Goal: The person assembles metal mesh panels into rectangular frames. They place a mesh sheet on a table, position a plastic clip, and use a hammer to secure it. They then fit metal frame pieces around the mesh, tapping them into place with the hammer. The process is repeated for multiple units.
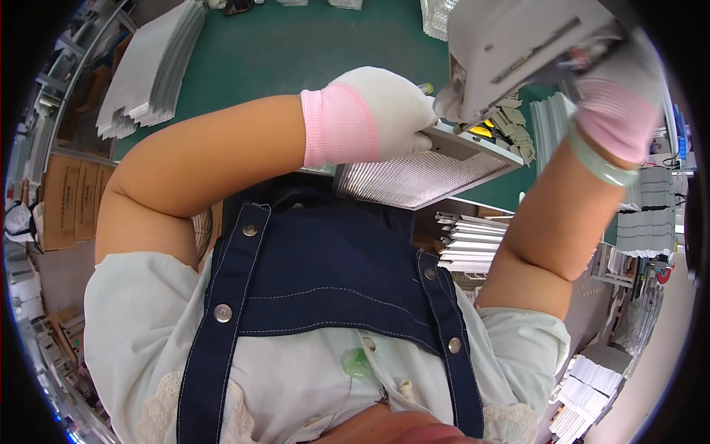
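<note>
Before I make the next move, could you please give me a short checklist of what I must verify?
1. Both hands gloved: ok, left hand and right hand.
2. Left hand at panel: ok, at its upper edge; firmness of grip, cannot tell.
3. Right grip on grey piece: cannot tell, blurred.
4. Wrists free of jewellery: not ok, bangle on right wrist.
5. Stack clear of hands: ok, apart, at the table's left.
</note>
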### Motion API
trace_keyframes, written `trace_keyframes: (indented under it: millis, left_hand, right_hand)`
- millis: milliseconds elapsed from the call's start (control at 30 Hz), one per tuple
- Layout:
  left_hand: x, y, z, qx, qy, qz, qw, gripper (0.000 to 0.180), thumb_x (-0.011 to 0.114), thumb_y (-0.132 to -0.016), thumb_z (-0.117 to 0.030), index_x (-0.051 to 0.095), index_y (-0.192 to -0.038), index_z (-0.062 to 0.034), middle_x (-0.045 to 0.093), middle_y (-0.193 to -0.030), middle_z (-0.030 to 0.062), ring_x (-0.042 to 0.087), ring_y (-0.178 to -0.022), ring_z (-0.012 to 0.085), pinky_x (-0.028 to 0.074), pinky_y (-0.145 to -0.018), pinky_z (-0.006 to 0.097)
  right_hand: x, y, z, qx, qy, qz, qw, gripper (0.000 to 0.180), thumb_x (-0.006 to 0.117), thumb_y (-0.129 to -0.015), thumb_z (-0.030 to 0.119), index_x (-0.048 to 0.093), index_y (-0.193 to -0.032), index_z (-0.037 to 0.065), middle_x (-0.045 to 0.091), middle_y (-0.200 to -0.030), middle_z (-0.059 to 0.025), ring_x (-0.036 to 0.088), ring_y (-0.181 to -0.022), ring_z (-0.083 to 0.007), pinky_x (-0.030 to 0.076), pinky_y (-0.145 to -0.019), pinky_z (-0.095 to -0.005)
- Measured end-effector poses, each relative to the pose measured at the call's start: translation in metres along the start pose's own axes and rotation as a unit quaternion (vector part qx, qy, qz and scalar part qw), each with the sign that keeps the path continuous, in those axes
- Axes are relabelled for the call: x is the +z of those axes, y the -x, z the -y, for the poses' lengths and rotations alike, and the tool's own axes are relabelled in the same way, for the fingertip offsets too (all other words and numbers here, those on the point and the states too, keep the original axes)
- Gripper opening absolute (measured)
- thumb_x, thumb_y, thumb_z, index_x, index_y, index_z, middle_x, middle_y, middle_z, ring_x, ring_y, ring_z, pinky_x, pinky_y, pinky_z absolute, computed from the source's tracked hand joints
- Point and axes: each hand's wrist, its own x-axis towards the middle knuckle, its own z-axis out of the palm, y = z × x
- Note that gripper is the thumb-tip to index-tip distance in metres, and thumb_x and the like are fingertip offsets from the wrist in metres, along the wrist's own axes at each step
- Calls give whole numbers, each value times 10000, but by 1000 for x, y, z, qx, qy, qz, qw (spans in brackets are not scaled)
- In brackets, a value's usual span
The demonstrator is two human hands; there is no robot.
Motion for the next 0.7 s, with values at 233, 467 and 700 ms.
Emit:
trace_keyframes:
  millis: [233,467,700]
  left_hand:
    - [-1,-3,1,-4,0,12,1000,334,625,-903,-298,600,-1169,-98,668,-873,150,671,-816,338,548,-743,427]
    - [17,-2,12,43,56,-61,996,303,620,-902,-306,674,-915,-8,674,-815,174,679,-820,357,546,-744,441]
    - [23,-8,18,73,27,-83,994,311,613,-905,-306,670,-914,0,673,-807,177,679,-809,356,547,-740,442]
  right_hand:
    - [-22,-2,-25,92,-135,75,984,255,659,-917,160,648,-1104,-13,706,-979,-103,705,-795,-198,614,-700,-322]
    - [7,14,-40,-40,-53,19,998,275,663,-893,138,644,-1125,-9,692,-1016,-103,691,-864,-208,595,-773,-344]
    - [17,11,-36,-54,-41,16,998,274,667,-899,167,643,-1112,-5,688,-1008,-96,679,-875,-196,573,-791,-333]
